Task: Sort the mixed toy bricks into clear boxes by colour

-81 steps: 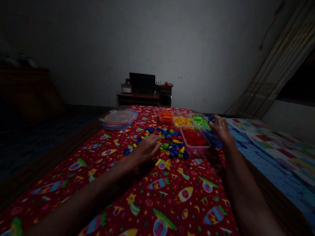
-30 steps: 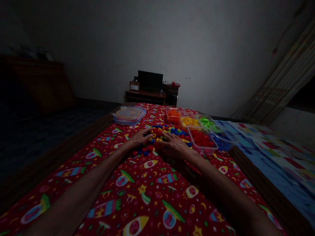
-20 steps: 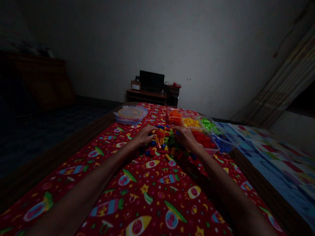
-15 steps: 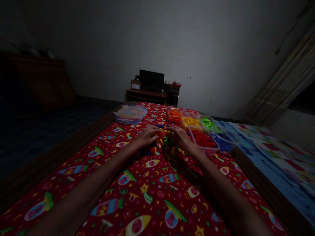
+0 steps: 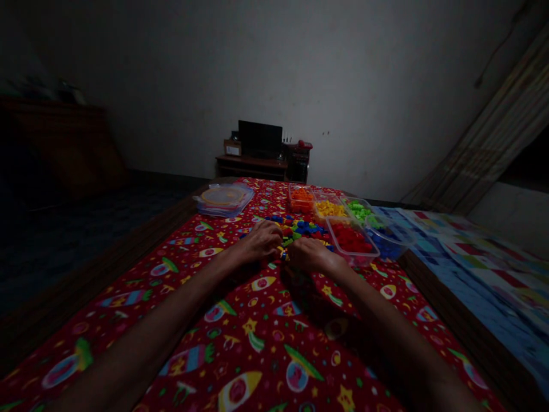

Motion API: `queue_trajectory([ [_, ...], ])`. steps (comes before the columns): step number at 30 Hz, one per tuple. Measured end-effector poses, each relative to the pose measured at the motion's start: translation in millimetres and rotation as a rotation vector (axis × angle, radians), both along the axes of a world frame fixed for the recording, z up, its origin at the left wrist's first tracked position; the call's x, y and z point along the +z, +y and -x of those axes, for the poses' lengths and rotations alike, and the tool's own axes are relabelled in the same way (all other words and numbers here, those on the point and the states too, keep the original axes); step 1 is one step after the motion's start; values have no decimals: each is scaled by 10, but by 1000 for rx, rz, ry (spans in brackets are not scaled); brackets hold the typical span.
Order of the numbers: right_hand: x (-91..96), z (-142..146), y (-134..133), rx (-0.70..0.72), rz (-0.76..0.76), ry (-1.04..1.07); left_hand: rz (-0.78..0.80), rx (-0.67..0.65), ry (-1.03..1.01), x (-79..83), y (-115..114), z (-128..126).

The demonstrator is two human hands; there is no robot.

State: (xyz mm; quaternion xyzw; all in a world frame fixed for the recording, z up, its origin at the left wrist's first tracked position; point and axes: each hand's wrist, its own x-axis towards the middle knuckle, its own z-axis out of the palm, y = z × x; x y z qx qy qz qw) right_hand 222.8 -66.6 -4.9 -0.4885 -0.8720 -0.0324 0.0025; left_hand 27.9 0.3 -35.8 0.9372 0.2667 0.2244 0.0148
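A heap of loose plastic toy bricks (image 5: pixel 299 230) in blue, red, yellow and green lies on the red rocket-print tablecloth (image 5: pixel 206 320). My left hand (image 5: pixel 258 241) rests at the heap's near left side with its fingers curled down. My right hand (image 5: pixel 310 255) lies at the near right side, its fingertips by a few yellow bricks. Whether either hand holds a brick is hidden by the fingers. Just right of my right hand stands a clear tray of red bricks (image 5: pixel 351 243).
Clear trays of orange (image 5: pixel 301 199), yellow (image 5: pixel 328 209), green (image 5: pixel 358 210) and blue bricks (image 5: pixel 386 243) line the far right. A clear lidded container (image 5: pixel 223 200) sits far left. A dark wooden table edge runs along both sides, with a patterned quilt (image 5: pixel 484 269) to the right.
Both hands have drawn back toward me from the middle of the heap, and more of the blue and red bricks now show. The heap looks lower and more spread than a moment ago.
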Motion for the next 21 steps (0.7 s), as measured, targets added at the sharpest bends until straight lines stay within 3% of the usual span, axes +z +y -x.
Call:
queue_trajectory([
  [4,-2,-141,111,22,-80,250,112,181,-214,110,70,93],
  [7,-16,-199,214,19,-135,453,349,341,-403,166,108,117],
  [10,-44,-149,259,66,-136,593,622,302,-478,170,74,19],
  [12,-54,-100,251,145,-86,633,715,241,-492,151,24,-78],
  [15,-39,-84,230,223,-11,625,720,200,-499,128,-37,-168],
  [17,-12,-129,238,185,-30,603,661,208,-473,126,-51,-165],
  [21,64,-274,301,28,-113,571,353,208,-241,98,-53,-100],
])
